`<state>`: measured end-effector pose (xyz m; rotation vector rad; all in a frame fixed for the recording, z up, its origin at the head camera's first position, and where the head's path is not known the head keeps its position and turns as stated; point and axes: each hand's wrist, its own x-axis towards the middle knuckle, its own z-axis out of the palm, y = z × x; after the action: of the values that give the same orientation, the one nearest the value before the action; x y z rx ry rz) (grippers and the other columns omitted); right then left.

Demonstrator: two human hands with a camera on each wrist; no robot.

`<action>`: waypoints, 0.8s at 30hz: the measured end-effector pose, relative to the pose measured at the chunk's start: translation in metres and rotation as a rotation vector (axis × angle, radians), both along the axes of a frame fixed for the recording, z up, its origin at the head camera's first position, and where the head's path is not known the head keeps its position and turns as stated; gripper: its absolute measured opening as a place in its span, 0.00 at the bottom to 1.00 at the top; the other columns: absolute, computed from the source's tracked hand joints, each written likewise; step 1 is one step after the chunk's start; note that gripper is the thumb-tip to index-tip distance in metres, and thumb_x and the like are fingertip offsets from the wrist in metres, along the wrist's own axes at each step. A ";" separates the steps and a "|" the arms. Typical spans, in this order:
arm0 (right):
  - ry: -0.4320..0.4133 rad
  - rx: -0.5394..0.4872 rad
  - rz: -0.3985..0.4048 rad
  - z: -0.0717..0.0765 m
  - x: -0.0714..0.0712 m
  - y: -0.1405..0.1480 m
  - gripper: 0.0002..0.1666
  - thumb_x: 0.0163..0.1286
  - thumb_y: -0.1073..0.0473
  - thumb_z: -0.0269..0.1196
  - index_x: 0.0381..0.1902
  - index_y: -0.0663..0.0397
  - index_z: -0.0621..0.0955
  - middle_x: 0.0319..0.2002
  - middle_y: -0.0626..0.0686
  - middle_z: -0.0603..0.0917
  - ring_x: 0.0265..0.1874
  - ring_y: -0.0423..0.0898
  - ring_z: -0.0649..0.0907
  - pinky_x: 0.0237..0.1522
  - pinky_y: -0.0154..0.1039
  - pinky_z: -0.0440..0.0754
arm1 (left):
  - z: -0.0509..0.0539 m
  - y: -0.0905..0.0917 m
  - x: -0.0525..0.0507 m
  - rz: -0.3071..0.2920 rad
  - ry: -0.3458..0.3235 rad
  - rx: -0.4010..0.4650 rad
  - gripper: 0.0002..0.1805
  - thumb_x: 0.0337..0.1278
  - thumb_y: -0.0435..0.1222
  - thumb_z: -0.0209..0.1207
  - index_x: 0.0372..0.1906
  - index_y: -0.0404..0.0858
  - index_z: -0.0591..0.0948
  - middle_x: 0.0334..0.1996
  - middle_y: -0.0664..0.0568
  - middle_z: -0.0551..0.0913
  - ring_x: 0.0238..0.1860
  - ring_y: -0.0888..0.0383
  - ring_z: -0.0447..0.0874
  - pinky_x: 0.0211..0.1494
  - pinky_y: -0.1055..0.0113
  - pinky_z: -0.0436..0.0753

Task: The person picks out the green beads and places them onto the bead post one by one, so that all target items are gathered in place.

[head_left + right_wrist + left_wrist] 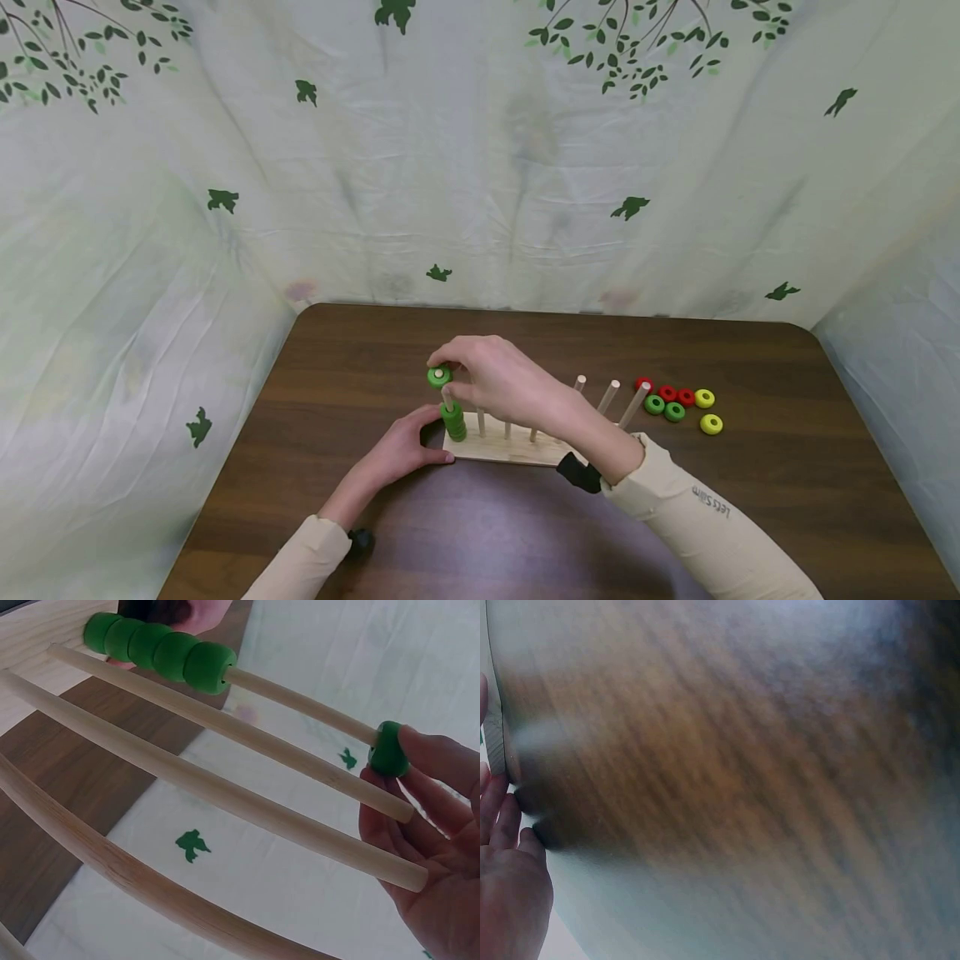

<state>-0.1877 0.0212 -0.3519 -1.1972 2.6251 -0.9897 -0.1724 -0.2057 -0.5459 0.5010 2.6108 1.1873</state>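
Note:
A wooden peg board with a row of upright pegs lies on the table. My right hand pinches a green bead between thumb and fingers at the top of the leftmost peg; the peg's end sits in its hole. Lower on that peg, several green beads are stacked against the base. At the board's left end my left hand grips it, thumb at the front corner and fingers behind. Only part of the left hand shows in the left wrist view, by the board's edge.
Right of the board lie loose beads: several red, two green and two yellow. Other bare pegs rise along the board, some hidden behind my right arm. A leaf-printed cloth hangs behind the brown table.

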 end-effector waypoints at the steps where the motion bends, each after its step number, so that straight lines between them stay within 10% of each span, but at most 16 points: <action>1: 0.004 0.002 0.000 0.000 0.000 0.000 0.14 0.65 0.63 0.67 0.49 0.49 0.84 0.43 0.41 0.83 0.41 0.34 0.81 0.45 0.31 0.77 | 0.000 0.000 0.000 0.001 -0.002 0.002 0.35 0.42 0.44 0.77 0.61 0.54 0.79 0.58 0.61 0.77 0.64 0.56 0.71 0.66 0.51 0.68; 9: 0.011 -0.021 -0.021 0.004 0.003 0.009 0.19 0.67 0.61 0.66 0.56 0.46 0.81 0.53 0.41 0.81 0.50 0.38 0.80 0.50 0.35 0.76 | -0.003 0.001 -0.002 0.000 0.023 0.000 0.34 0.40 0.44 0.78 0.59 0.52 0.79 0.56 0.60 0.78 0.62 0.56 0.73 0.66 0.52 0.69; 24: 0.090 -0.364 0.093 -0.011 0.039 0.031 0.19 0.65 0.65 0.68 0.53 0.51 0.82 0.53 0.43 0.81 0.56 0.36 0.77 0.57 0.34 0.74 | -0.003 0.004 -0.003 0.001 0.065 -0.011 0.35 0.39 0.43 0.78 0.59 0.52 0.80 0.56 0.60 0.79 0.63 0.58 0.73 0.66 0.54 0.69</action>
<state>-0.1487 0.0518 -0.3631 -1.4518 2.4951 -1.4723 -0.1750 -0.2019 -0.5485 0.5456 2.6705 1.1749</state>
